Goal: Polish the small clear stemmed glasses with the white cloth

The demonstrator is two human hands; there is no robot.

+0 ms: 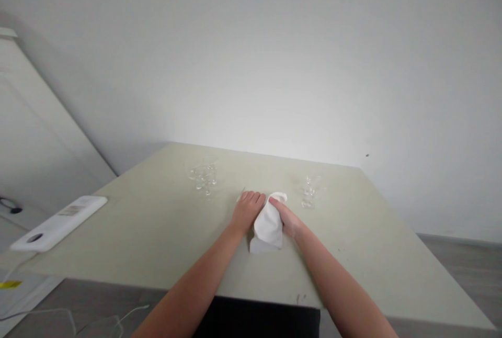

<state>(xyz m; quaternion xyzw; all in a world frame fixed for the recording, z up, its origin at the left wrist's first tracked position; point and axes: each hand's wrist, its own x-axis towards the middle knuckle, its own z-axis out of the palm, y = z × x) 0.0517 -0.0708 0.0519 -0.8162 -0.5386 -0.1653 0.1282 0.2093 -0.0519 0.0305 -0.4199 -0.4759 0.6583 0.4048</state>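
A white cloth is bunched up between my two hands over the middle of the pale table. My left hand is closed around something under the cloth's left side; what it grips is hidden. My right hand is closed on the cloth from the right. A clear stemmed glass stands just right of my right hand. A small group of clear glasses stands farther back on the left.
A white flat board with a hole and a label lies at the table's left edge. White wall behind the table. Cables trail on the grey floor at the lower left.
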